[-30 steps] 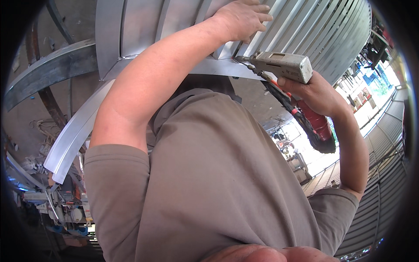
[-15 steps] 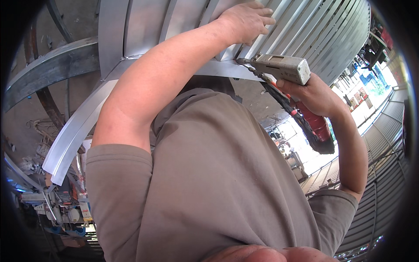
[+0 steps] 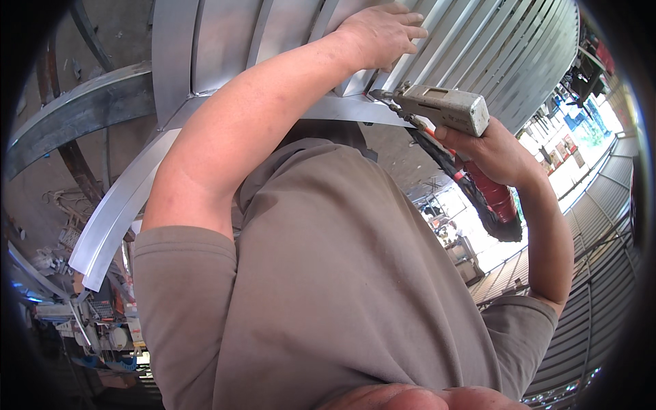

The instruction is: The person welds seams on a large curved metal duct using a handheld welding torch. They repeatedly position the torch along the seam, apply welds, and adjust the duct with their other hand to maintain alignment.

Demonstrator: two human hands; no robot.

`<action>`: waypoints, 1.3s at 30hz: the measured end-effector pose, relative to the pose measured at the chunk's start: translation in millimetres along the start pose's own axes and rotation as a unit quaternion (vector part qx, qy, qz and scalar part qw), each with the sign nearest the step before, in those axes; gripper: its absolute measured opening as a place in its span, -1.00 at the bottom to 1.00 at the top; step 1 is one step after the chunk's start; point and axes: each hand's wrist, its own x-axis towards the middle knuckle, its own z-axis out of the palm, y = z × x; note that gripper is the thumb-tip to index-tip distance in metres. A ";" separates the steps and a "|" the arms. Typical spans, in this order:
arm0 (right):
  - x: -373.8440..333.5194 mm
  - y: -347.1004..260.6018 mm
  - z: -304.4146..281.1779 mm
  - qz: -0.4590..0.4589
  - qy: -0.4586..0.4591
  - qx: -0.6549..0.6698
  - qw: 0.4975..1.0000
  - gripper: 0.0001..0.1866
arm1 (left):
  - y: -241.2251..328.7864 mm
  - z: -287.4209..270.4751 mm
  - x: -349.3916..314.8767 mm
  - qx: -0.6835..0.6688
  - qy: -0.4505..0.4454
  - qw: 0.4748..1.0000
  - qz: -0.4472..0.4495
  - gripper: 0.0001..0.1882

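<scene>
My left hand (image 3: 384,35) lies with fingers spread on the silvery metal slats (image 3: 471,48) of a large curved panel. Its palm side is hidden, and nothing shows in it. To the right, my right hand (image 3: 502,154) is closed round the grip of a pale grey, boxy welding gun (image 3: 444,108). The gun's nozzle (image 3: 386,96) points left at the panel's near edge strip (image 3: 342,109), beneath my left hand; whether it touches the metal I cannot tell. From the grip hangs a red-wrapped cable bundle (image 3: 497,198) with a dark end, and a thin orange-red line runs beside the nozzle.
A curved metal strip (image 3: 113,212) extends from the panel's left corner toward me. Farther left is a dark curved steel band (image 3: 89,102). Tools and boxes crowd the lower left (image 3: 113,335). A ribbed metal wall (image 3: 594,287) stands at the right.
Almost nothing differs. The welding gun and my right hand have shifted very slightly to the right; my left hand stays on the slats, a touch farther left.
</scene>
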 end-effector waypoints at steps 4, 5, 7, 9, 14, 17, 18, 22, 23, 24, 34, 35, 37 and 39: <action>-2.0 2.8 0.2 -0.003 0.006 0.010 1.000 -0.54 | -1.6 1.2 -1.0 -0.008 -0.007 1.000 0.002 -0.64; -3.7 5.4 0.6 -0.004 0.015 0.012 1.000 -0.54 | -2.8 1.5 -1.9 -0.009 -0.005 1.000 0.002 -0.62; -9.1 14.9 2.3 -0.010 0.028 0.018 0.999 -0.52 | -4.6 1.5 -3.9 -0.025 0.017 1.000 0.005 -0.58; -21.3 31.8 3.5 -0.043 0.031 0.075 0.996 -0.48 | -3.8 -0.3 -3.4 -0.055 0.028 0.998 -0.009 -0.53; -37.0 104.4 11.7 -0.006 0.113 0.164 0.980 -0.52 | 22.2 -11.7 22.9 -0.058 0.017 0.988 -0.144 -0.43; -35.1 156.3 20.4 -0.081 0.165 0.292 0.939 -0.62 | 47.5 -19.0 52.6 -0.086 0.003 0.946 -0.312 -0.30; -32.7 172.9 23.4 -0.115 0.174 0.327 0.922 -0.60 | 54.7 -20.8 62.3 -0.091 -0.001 0.925 -0.369 -0.26; -9.7 229.8 29.1 -0.206 0.171 0.427 0.864 -0.55 | 70.9 -21.1 91.5 -0.059 -0.041 0.866 -0.495 -0.11; -3.7 241.4 29.4 -0.217 0.163 0.440 0.856 -0.55 | 71.6 -18.9 97.3 -0.032 -0.041 0.864 -0.500 -0.12; 2.6 252.2 29.2 -0.231 0.155 0.455 0.846 -0.55 | 72.1 -15.8 104.5 -0.001 -0.053 0.851 -0.522 -0.13; 44.2 320.6 29.9 -0.282 0.084 0.475 0.829 -0.46 | 60.2 -9.7 129.3 0.128 -0.120 0.752 -0.635 -0.20; 46.6 323.5 29.7 -0.283 0.084 0.473 0.830 -0.46 | 59.1 -11.5 128.7 0.130 -0.123 0.751 -0.635 -0.21; 50.5 325.1 31.5 -0.286 0.081 0.469 0.832 -0.45 | 55.4 -15.2 125.1 0.108 -0.146 0.753 -0.633 -0.25; 53.0 325.0 31.8 -0.294 0.078 0.470 0.829 -0.45 | 51.7 -16.8 121.1 0.096 -0.153 0.757 -0.628 -0.29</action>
